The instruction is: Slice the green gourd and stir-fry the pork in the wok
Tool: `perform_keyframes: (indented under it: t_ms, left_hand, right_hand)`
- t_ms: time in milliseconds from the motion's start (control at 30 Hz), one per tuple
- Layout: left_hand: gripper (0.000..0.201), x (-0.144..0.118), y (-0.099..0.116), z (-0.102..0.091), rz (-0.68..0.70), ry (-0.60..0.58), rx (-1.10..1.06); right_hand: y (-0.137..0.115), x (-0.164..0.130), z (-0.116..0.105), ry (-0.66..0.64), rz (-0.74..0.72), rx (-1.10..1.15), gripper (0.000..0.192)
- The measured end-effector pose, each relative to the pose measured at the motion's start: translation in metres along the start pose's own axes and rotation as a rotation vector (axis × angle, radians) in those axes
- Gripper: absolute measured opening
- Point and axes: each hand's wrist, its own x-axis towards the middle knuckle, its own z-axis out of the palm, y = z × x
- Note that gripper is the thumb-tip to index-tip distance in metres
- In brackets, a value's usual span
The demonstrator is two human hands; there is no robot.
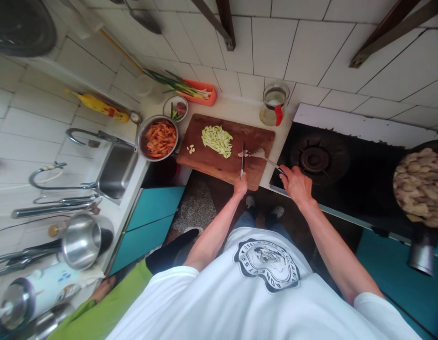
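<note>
My left hand (240, 184) is closed around the handle of a kitchen knife (243, 158), whose blade stands edge-on above the right part of a wooden cutting board (211, 167). Closed too is my right hand (296, 184), on the handle of a long-handled metal utensil (271, 163). Its pale, fork-like head reaches over the board's right end, close to the blade; its exact kind is unclear. A small pinkish piece (243, 153) lies at the blade. Sliced pale-green vegetable (217, 140) is heaped mid-board, with several garlic cloves (191, 149) to its left.
Left of the board stand a bowl of cut orange-red food (159, 139) and a small bowl (175, 108). Behind are an orange basket of green onions (202, 93) and a glass jar (273, 106). The gas burner (314, 156) and a full wok (422, 184) are right. A person in green (108, 307) stands left.
</note>
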Motion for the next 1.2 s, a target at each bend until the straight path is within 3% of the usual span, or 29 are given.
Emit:
perform_keyframes:
  t_ms: [100,233,500,667,1000,1200]
  left_hand:
    - [0.06,0.001,0.0,-0.002,-0.027,-0.029,0.011]
    - [0.057,0.002,-0.001,-0.001,0.004,-0.021,0.04]
    - [0.058,-0.004,-0.004,0.005,-0.015,0.006,0.05]
    - [0.058,-0.001,0.002,0.01,-0.037,0.012,0.004]
    - [0.055,0.014,0.01,0.019,-0.034,0.013,-0.085]
    - [0.057,0.025,0.023,0.022,-0.01,0.032,-0.068]
  right_hand:
    - [0.009,0.019,-0.019,-0.02,-0.115,-0.081,0.047]
    - [0.003,0.051,-0.042,-0.08,-0.268,-0.176,0.045]
    - [-0.034,0.115,-0.075,-0.218,-0.412,-0.324,0.035]
    - [-0.063,0.132,-0.092,-0.295,-0.457,-0.396,0.033]
    - [-0.074,0.129,-0.094,-0.369,-0.419,-0.393,0.038]
    - [-0.061,0.132,-0.077,-0.267,-0.461,-0.333,0.033]
